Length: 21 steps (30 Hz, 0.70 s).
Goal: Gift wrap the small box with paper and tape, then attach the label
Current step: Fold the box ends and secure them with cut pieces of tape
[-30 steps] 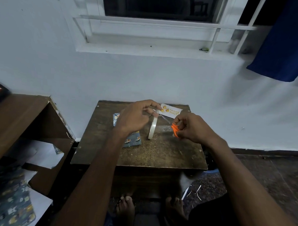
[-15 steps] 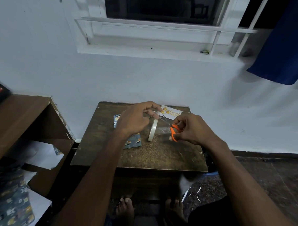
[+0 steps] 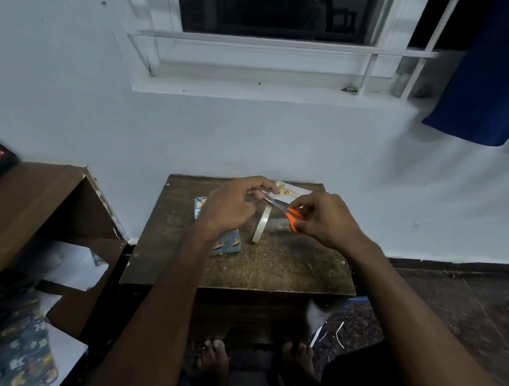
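Left hand: my left hand [image 3: 232,203], centre of frame, pinches a short strip of clear tape [image 3: 265,196] pulled up from the roll; fingers curled round its free end.
Right hand: my right hand [image 3: 323,217] grips the orange-handled scissors [image 3: 290,214], fingers through the loops, blades pointing up-left toward the strip.
Change: a second ago the scissors sat bunched in my right hand, clear of the tape; now the blades reach the strip just beside my left fingertips. I cannot tell whether the cut has gone through.
Tape roll: the roll [image 3: 260,223] stands on edge on the counter [image 3: 273,266], between my hands and below them.
Box: the small box [image 3: 226,242], already in patterned paper, lies on the counter left of the roll, partly hidden under my left wrist.
Label: the white label [image 3: 295,192] rests at the far edge, behind the scissors, not yet attached.
Meaning: I judge the wrapping is mostly done; this piece likely goes to fix the label or a last flap.
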Available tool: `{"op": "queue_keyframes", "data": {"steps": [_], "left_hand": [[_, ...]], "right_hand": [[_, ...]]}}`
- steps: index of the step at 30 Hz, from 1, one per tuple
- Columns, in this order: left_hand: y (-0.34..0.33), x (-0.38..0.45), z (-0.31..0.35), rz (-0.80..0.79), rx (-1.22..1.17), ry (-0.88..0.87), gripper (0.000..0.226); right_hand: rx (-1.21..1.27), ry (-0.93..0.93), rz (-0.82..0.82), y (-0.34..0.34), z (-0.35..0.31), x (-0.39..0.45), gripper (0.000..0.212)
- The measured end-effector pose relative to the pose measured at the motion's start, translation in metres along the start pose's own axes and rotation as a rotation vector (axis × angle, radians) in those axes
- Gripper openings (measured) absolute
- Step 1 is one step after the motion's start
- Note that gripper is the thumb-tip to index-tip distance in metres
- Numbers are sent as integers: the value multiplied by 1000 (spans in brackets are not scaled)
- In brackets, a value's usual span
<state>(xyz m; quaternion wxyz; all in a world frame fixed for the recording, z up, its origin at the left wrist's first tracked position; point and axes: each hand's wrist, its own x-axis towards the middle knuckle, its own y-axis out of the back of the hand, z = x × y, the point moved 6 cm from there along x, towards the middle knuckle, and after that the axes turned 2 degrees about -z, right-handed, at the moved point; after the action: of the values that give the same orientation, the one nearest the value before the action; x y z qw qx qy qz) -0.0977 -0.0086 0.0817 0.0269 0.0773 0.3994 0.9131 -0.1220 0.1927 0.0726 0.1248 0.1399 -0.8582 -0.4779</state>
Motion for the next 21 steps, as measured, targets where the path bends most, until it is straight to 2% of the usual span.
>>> {"op": "queue_keyframes", "data": {"steps": [18, 21], "left_hand": [[-2, 1, -2, -17, 18, 4, 58], [-2, 1, -2, 3, 5, 3, 60]], "right_hand": [[-30, 34, 1, 0, -5, -2, 35], [24, 51, -37, -3, -7, -2, 42]]}}
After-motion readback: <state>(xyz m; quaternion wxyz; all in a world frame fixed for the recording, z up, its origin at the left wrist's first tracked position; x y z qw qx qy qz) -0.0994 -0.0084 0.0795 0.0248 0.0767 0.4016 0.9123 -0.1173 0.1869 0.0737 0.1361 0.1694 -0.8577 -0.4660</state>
